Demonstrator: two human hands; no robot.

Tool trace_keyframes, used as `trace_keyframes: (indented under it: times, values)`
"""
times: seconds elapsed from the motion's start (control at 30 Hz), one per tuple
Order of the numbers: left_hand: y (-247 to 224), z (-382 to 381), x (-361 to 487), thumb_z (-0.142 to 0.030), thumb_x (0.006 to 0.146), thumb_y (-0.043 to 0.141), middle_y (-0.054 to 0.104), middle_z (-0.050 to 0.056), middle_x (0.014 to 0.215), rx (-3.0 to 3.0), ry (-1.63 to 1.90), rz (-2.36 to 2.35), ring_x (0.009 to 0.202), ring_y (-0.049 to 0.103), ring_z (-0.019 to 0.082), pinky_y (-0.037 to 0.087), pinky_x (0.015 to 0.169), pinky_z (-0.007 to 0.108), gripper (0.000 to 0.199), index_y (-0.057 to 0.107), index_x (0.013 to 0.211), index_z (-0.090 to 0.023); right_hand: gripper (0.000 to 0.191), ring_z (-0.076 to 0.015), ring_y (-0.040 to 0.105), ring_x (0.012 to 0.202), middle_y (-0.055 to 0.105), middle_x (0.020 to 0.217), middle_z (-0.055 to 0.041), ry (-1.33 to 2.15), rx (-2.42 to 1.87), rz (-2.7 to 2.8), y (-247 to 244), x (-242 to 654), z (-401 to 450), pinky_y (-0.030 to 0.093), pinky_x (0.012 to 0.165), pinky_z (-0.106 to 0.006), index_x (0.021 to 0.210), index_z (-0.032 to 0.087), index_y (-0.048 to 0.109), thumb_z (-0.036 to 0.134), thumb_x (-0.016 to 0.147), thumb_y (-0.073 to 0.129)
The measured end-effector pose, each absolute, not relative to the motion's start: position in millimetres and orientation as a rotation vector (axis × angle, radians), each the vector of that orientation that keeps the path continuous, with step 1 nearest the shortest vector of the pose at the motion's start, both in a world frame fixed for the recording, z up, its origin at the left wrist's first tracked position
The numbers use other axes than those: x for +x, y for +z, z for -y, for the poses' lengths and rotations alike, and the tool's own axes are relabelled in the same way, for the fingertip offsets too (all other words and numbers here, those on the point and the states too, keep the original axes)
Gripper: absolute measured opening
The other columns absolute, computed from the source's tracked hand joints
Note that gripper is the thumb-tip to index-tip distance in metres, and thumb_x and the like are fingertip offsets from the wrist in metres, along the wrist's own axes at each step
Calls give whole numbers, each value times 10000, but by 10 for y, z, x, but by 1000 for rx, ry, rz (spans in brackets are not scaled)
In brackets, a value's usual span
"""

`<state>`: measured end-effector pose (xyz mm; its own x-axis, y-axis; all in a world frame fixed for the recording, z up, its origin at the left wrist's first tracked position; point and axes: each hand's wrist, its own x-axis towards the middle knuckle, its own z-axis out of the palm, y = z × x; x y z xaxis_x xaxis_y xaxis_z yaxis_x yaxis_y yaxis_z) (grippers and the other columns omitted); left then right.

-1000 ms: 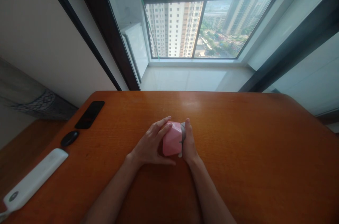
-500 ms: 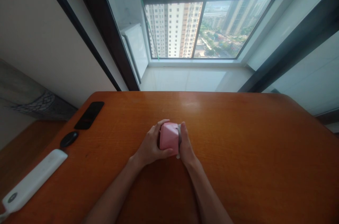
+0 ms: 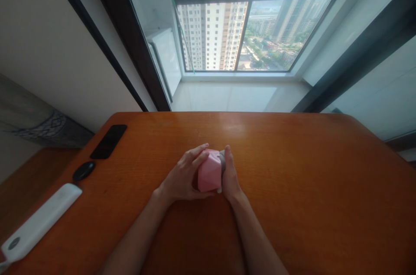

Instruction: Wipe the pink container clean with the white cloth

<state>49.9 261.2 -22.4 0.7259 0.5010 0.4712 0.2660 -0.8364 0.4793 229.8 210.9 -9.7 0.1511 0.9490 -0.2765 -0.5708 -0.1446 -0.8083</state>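
Between my hands, just above or on the brown wooden table [image 3: 308,179], is a small pink faceted object [image 3: 209,173] with a grey part [image 3: 222,162] on its right side. What kind of thing it is I cannot make out. My left hand [image 3: 183,175] wraps round the pink part from the left, fingers over its far side and thumb along its near side. From the right, my right hand [image 3: 230,177] closes against the grey part, thumb pointing up and away. Its other fingers are hidden behind the object. A small whitish bit [image 3: 219,190] shows at the lower right.
Along the table's left side lie a black phone [image 3: 108,141], a black oval object like a computer mouse [image 3: 83,171] and a long white power strip [image 3: 42,218] with a cord. Beyond the far edge are a dark door frame [image 3: 130,37] and a window [image 3: 240,37].
My left hand has shifted its hold: its fingers lie further over the top of the pink part and its thumb is lower. The object has moved very slightly right.
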Motion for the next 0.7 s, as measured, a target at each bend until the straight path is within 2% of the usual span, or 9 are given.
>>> trace_keyframes:
  times: [0.1, 0.27, 0.33, 0.43, 0.6, 0.7]
  values:
    - [-183, -2589, 538, -590, 762, 997, 511, 221, 1669, 2512, 897, -652, 1521, 571, 438, 548, 1216, 614, 1193, 304, 1695, -321, 780, -146, 523, 528, 629, 578, 1, 1381, -977, 482, -76, 2288, -2118, 441, 504, -264, 692, 206, 668, 982, 758, 710]
    - [-139, -2542, 611, -580, 666, 1012, 640, 166, 1517, 2331, 927, -768, 1365, 670, 416, 565, 1162, 560, 1127, 442, 1593, -288, 809, -131, 483, 510, 616, 593, 0, 1348, -1055, 476, -108, 2267, -2092, 397, 460, -254, 675, 210, 628, 1015, 740, 677]
    - [-137, -2531, 637, -648, 697, 958, 682, 144, 1450, 2195, 906, -839, 1260, 707, 393, 579, 1103, 532, 1054, 493, 1565, -273, 832, -127, 462, 471, 589, 566, 4, 1337, -1111, 515, -126, 2264, -2073, 358, 414, -249, 680, 213, 623, 1041, 760, 612]
    - [-160, -2521, 669, -780, 822, 808, 720, 133, 1391, 1960, 853, -895, 1172, 721, 367, 579, 1046, 492, 941, 545, 1549, -244, 903, -130, 426, 409, 536, 507, 6, 1384, -1236, 607, -147, 2269, -2050, 259, 331, -245, 685, 216, 631, 1105, 746, 483]
    - [-240, -2518, 671, -906, 836, 737, 689, 148, 1456, 1870, 841, -893, 1233, 694, 390, 546, 1109, 522, 1020, 534, 1592, -251, 937, -137, 423, 393, 542, 512, 11, 1362, -1312, 592, -156, 2280, -2050, 237, 290, -235, 773, 216, 675, 1124, 734, 444]
    - [-274, -2556, 616, -941, 741, 802, 582, 180, 1612, 1935, 870, -789, 1395, 636, 441, 513, 1204, 568, 1182, 466, 1655, -271, 912, -133, 429, 400, 538, 524, 12, 1372, -1279, 578, -159, 2289, -2058, 253, 298, -234, 763, 213, 668, 1104, 752, 474]
